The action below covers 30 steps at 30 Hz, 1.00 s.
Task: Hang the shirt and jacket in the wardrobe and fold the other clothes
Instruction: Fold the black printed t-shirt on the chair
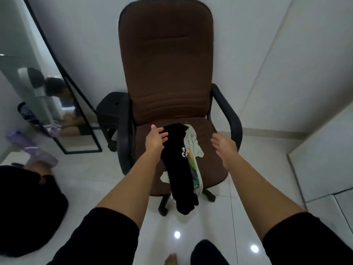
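While we reach toward the seat, this is how the scene lies, largest thing first.

Office chair (166, 60): brown, high-backed, black armrests; it fills the middle of our view from 12 o'clock to the centre.

Standing mirror (76, 104): leans against the wall at 9 o'clock, with a black stool (112, 104) between it and the chair.

Dark heap (28, 207): black fabric on the floor at 8 o'clock; whether it is one of our clothes we cannot tell.

Clothes pile (181, 165): on the chair seat, just below centre. A black garment (175, 169) with a white print lies on top of a pale grey-green garment (194, 148) with a green graphic.

Long axis: the pile runs from 12 to 6 o'clock, seat back to front edge, leaning slightly toward 5. Its near end hangs off the front of the seat toward the floor.

Left hand (155, 139): open, fingers spread, holding nothing; at 10 o'clock from the pile's middle, fingertips touching or just beside the black garment's far edge.

Right hand (225, 150): open and relaxed, empty; at 3 o'clock from the pile, clear of it.

Progress: we judge the folding still ahead, since both garments lie crumpled and unfolded. No shirt, jacket, hanger or wardrobe interior shows, so we cannot tell whether the hanging is done.
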{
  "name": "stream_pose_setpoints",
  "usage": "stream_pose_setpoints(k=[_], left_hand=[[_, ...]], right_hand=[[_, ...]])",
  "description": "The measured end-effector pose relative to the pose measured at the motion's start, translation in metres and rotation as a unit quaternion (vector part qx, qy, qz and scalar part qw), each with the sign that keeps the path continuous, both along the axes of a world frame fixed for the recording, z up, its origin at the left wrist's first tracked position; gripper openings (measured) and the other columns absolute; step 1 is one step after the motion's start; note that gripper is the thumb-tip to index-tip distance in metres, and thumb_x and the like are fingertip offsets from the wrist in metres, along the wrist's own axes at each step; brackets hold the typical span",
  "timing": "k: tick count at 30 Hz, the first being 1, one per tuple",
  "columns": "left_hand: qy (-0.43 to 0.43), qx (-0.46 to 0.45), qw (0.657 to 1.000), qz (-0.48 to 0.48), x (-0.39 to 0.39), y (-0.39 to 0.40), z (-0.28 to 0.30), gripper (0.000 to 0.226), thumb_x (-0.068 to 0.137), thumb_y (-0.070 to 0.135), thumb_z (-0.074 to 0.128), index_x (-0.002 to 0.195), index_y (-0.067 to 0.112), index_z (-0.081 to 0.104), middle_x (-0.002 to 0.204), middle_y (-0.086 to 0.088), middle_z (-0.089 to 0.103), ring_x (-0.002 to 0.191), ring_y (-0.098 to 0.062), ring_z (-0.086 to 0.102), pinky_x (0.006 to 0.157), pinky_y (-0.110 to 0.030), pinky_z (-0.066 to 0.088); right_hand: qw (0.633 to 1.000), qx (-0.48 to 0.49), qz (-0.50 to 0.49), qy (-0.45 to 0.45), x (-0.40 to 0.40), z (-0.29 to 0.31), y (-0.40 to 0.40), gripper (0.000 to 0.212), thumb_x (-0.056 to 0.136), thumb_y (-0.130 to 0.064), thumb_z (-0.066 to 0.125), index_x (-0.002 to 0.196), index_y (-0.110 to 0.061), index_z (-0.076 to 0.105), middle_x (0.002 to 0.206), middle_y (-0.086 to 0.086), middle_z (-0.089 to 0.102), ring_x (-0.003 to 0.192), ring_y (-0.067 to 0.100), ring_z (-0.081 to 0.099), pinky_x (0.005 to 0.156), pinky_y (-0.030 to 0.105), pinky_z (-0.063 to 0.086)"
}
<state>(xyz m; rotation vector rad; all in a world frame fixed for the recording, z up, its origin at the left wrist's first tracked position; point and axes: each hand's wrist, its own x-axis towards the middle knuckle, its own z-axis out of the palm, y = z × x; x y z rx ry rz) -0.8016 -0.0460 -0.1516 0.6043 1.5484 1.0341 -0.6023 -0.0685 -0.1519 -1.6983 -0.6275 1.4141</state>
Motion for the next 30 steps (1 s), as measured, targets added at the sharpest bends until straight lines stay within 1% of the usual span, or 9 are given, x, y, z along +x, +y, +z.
stream_pose_setpoints(k=[4, 7, 11, 15, 20, 22, 24, 27, 30], left_hand=[[0.049, -0.053, 0.996, -0.047, -0.011, 0.053, -0.027, 0.044, 0.104, 0.036, 0.028, 0.133, 0.013, 0.051, 0.129, -0.005, 0.059, 0.120, -0.022, 0.054, 0.095, -0.037, 0.038], [0.103, -0.072, 0.989, -0.074, -0.020, 0.098, -0.053, 0.039, 0.101, 0.033, 0.037, 0.131, 0.014, 0.052, 0.124, -0.003, 0.061, 0.107, -0.019, 0.056, 0.084, -0.033, 0.040], [0.175, -0.095, 0.973, -0.120, -0.035, 0.162, -0.095, 0.040, 0.099, 0.036, 0.038, 0.130, 0.016, 0.052, 0.130, -0.003, 0.058, 0.116, -0.024, 0.053, 0.101, -0.039, 0.043], [0.267, -0.118, 0.937, -0.190, -0.049, 0.219, -0.138, 0.043, 0.101, 0.032, 0.032, 0.130, 0.007, 0.052, 0.136, -0.010, 0.051, 0.122, -0.028, 0.049, 0.104, -0.031, 0.037], [0.361, -0.153, 0.879, -0.272, -0.060, 0.280, -0.194, 0.038, 0.101, 0.020, 0.030, 0.113, -0.002, 0.058, 0.129, -0.018, 0.054, 0.117, -0.034, 0.051, 0.097, -0.034, 0.039], [0.397, -0.160, 0.852, -0.301, -0.062, 0.301, -0.214, 0.039, 0.100, 0.016, 0.030, 0.115, -0.008, 0.057, 0.127, -0.024, 0.054, 0.115, -0.037, 0.052, 0.096, -0.037, 0.041], [0.416, -0.174, 0.834, -0.319, -0.065, 0.316, -0.233, 0.038, 0.101, 0.017, 0.032, 0.125, 0.000, 0.055, 0.135, -0.019, 0.050, 0.124, -0.034, 0.047, 0.103, -0.036, 0.036], [0.400, -0.229, 0.804, -0.376, -0.072, 0.332, -0.265, 0.051, 0.101, 0.033, 0.038, 0.147, 0.011, 0.030, 0.154, -0.010, 0.026, 0.138, -0.031, 0.032, 0.112, -0.039, 0.030], [0.363, -0.275, 0.804, -0.382, -0.071, 0.340, -0.287, 0.071, 0.096, 0.039, 0.049, 0.151, 0.012, 0.014, 0.154, -0.011, 0.024, 0.136, -0.034, 0.033, 0.110, -0.044, 0.034]], right_hand=[[0.995, -0.017, 0.061, -0.081, -0.023, -0.027, 0.065, 0.036, 0.092, -0.023, 0.051, 0.113, 0.005, 0.061, 0.128, 0.025, 0.056, 0.122, 0.038, 0.052, 0.106, 0.050, 0.039], [0.984, -0.026, 0.113, -0.137, -0.033, -0.053, 0.118, 0.036, 0.089, -0.022, 0.053, 0.115, 0.002, 0.063, 0.107, 0.016, 0.065, 0.096, 0.033, 0.060, 0.085, 0.038, 0.048], [0.966, -0.038, 0.173, -0.187, -0.039, -0.092, 0.188, 0.031, 0.094, -0.021, 0.053, 0.121, -0.009, 0.062, 0.106, 0.007, 0.058, 0.097, 0.026, 0.057, 0.084, 0.034, 0.045], [0.947, -0.066, 0.224, -0.221, -0.045, -0.140, 0.247, 0.032, 0.094, -0.016, 0.052, 0.125, -0.011, 0.060, 0.111, 0.009, 0.061, 0.077, 0.018, 0.056, 0.075, 0.031, 0.044], [0.903, -0.104, 0.300, -0.289, -0.053, -0.202, 0.305, 0.031, 0.094, -0.014, 0.049, 0.121, -0.007, 0.062, 0.112, 0.009, 0.060, 0.097, 0.026, 0.058, 0.088, 0.035, 0.047], [0.899, -0.119, 0.307, -0.290, -0.057, -0.223, 0.321, 0.032, 0.094, -0.013, 0.050, 0.123, -0.005, 0.060, 0.123, 0.013, 0.060, 0.111, 0.030, 0.058, 0.097, 0.038, 0.047], [0.892, -0.129, 0.317, -0.295, -0.062, -0.242, 0.334, 0.036, 0.094, -0.014, 0.052, 0.129, -0.004, 0.056, 0.130, 0.018, 0.057, 0.117, 0.032, 0.055, 0.101, 0.038, 0.045], [0.874, -0.153, 0.354, -0.296, -0.071, -0.265, 0.344, 0.042, 0.095, -0.018, 0.053, 0.135, -0.006, 0.048, 0.134, 0.015, 0.052, 0.120, 0.032, 0.053, 0.101, 0.035, 0.043], [0.869, -0.163, 0.360, -0.298, -0.077, -0.280, 0.348, 0.051, 0.094, -0.021, 0.055, 0.141, -0.011, 0.040, 0.139, 0.013, 0.049, 0.124, 0.030, 0.051, 0.100, 0.031, 0.041]])
